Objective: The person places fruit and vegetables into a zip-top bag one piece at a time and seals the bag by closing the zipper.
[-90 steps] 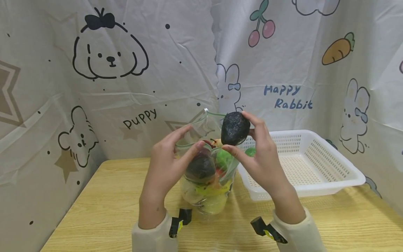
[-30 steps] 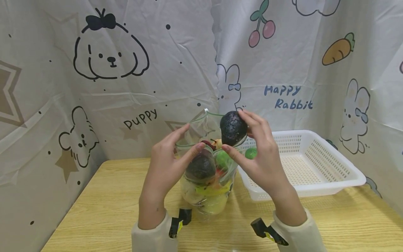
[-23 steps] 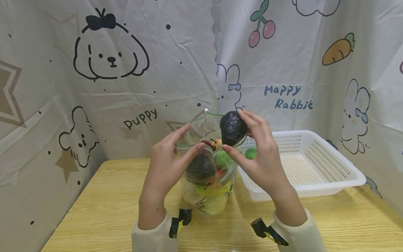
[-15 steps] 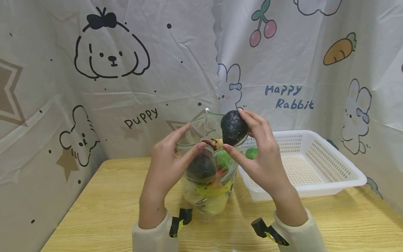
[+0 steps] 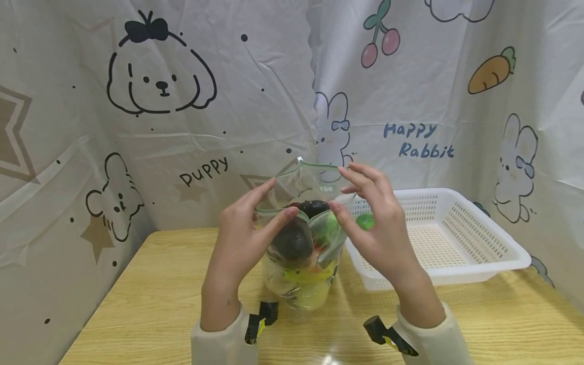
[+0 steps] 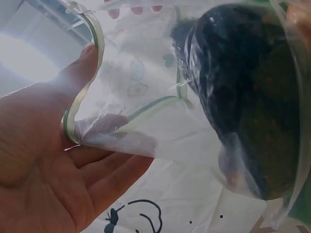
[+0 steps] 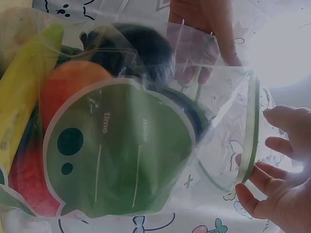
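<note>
A clear zip bag with a green-edged mouth [image 5: 319, 165] stands on the table, full of fruit. My left hand [image 5: 244, 228] holds its left rim, the thumb in front and the fingers at the side. Just inside the mouth lies a black avocado [image 5: 316, 207]; a second dark fruit [image 5: 289, 241] presses against the front wall. My right hand [image 5: 376, 210] is at the right rim, fingers spread, with fingertips at the edge and no fruit between them. Through the plastic, the right wrist view shows a yellow banana-like fruit [image 7: 24, 97], an orange-red fruit [image 7: 73, 87] and a red one [image 7: 31, 179].
To the right of the bag, a white perforated basket [image 5: 483, 276] stands on the wooden table [image 5: 159, 284]. A green round fruit [image 5: 365, 221] lies at its near left side, partly behind my right hand. A printed curtain [image 5: 255, 101] encloses the back and sides.
The avocado has left my right hand and dropped into the bag's mouth, covering the fruit seen there before. My right fingers now stay by the rim. The left hand has hardly moved.
</note>
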A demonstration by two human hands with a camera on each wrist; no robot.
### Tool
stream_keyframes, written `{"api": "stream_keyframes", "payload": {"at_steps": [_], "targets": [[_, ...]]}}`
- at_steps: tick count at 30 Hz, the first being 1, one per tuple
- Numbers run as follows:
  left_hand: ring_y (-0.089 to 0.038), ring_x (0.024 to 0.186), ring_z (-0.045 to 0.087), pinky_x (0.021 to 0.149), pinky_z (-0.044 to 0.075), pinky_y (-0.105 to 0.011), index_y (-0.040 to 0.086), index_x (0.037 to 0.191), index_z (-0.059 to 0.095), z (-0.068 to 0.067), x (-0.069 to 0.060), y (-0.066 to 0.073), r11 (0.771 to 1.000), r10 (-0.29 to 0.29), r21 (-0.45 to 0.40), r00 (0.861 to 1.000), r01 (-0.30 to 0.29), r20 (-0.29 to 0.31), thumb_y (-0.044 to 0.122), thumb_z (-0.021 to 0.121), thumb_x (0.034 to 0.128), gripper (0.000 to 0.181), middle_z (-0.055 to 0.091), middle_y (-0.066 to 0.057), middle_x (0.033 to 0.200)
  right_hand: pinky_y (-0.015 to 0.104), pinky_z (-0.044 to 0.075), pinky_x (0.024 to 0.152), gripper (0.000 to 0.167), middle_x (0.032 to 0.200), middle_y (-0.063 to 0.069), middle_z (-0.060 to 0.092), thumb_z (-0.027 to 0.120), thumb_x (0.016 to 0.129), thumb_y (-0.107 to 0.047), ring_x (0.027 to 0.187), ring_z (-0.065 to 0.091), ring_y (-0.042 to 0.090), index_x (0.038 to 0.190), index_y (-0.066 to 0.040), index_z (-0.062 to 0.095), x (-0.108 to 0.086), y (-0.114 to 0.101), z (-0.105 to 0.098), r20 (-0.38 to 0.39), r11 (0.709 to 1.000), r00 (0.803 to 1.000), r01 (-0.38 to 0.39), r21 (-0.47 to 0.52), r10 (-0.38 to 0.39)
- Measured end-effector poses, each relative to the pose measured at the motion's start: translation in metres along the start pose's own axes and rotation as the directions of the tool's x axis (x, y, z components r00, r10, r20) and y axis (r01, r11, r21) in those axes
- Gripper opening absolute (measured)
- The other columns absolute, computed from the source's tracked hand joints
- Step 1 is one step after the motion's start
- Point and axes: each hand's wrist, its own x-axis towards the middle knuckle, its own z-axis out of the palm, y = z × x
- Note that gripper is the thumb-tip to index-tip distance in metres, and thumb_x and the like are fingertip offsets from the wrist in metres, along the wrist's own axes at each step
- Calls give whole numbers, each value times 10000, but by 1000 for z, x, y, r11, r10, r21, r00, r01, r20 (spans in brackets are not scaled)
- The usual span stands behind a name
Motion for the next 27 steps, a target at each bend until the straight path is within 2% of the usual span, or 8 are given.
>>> {"api": "stream_keyframes", "payload": {"at_steps": [5,9,12,15,17,20,23,27], "targets": [[-256,1282,591,880,558,-455,94,1476,533,1,0,-1,1000,-21,3,1000,21,-8,430,766,898,708,585,-95,1444,440,499,969,427,1454,98,528,716,930,-84,1105,634,199,1349,-78,630,1,1,-1,-8,1000,1000,9,-9,-9],[-263,1229,614,833,545,-429,91,1485,520,2,0,-1,999,-35,8,999,35,-19,440,764,898,726,590,-125,1432,488,469,1025,359,1472,113,515,671,961,-101,1233,572,250,1319,-77,653,2,2,-6,17,999,1000,11,-40,-10],[-243,919,645,764,512,-397,87,1490,512,2,0,0,999,-48,4,999,48,-24,437,760,901,728,586,-134,1434,550,430,1081,311,1547,121,432,680,972,-126,1389,442,300,1282,-98,684,2,3,-13,120,997,993,6,-71,3],[-191,656,482,720,476,-368,81,1491,508,2,1,1,998,-60,6,998,60,-34,433,755,905,727,581,-136,1440,630,378,1107,195,1616,126,327,730,949,-134,1476,310,353,1142,-115,714,1,6,-19,255,996,967,-3,-89,26],[-158,575,397,679,463,-345,71,1490,506,3,1,1,998,-66,13,997,67,-45,432,758,904,733,577,-135,1446,645,374,1112,116,1636,135,283,749,928,-110,1507,255,370,1027,-106,689,1,8,-21,299,995,954,0,-97,30],[-131,514,311,601,420,-325,60,1507,481,3,2,1,995,-94,11,994,95,-54,439,757,903,764,558,-127,1467,626,374,1126,119,1641,169,256,724,929,-31,1489,295,398,919,-73,613,2,10,-18,273,997,962,21,-81,2],[-138,529,318,580,398,-316,59,1526,450,3,2,1,991,-136,-4,988,136,-70,450,754,903,796,538,-108,1491,604,355,1151,110,1651,186,207,668,951,19,1467,328,428,929,-40,578,2,10,-13,227,998,974,31,-57,-17],[-172,578,371,596,395,-312,77,1535,442,2,3,2,985,-173,-18,981,173,-83,455,754,901,802,527,-86,1504,587,344,1164,96,1652,196,174,628,968,40,1459,333,452,960,-9,546,2,8,-9,214,999,977,25,-28,-19]]}}
